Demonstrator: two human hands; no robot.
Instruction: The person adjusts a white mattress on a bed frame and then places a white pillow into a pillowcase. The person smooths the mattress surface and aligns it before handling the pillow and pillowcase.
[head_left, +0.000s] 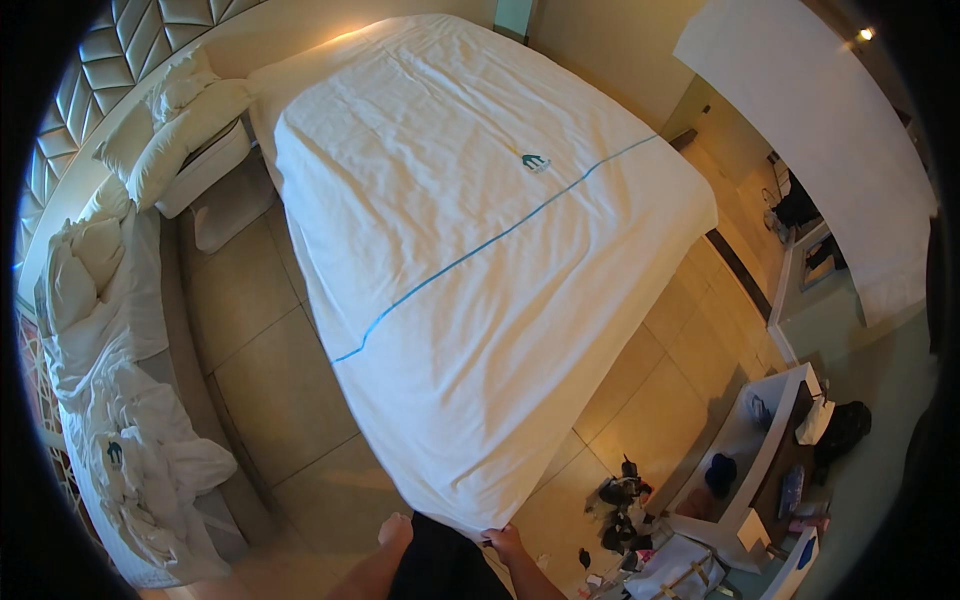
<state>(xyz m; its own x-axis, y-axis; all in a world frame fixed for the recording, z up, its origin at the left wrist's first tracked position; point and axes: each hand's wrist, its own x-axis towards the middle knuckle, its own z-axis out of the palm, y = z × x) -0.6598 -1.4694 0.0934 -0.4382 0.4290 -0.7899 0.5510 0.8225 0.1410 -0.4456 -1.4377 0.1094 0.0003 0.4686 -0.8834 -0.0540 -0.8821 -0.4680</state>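
A large white duvet (470, 270) with a blue stripe across it and a small green printed mark lies spread over the bed. It runs down toward me, narrowing at its near end. At the near right corner of the duvet, my right hand (505, 543) grips the edge between its fingers. My left hand (397, 530) is closed in a fist beside the near left corner. Whether cloth is in that fist is hidden. Dark clothing on my own body shows between the two forearms.
On the left, a second bed carries rumpled white bedding (140, 450) and pillows (85, 270). More pillows (195, 120) rest on a white nightstand (205, 170). Tiled floor (265, 380) separates the beds. Shoes (625, 490) and a low open shelf unit (735, 460) with bags stand at the lower right.
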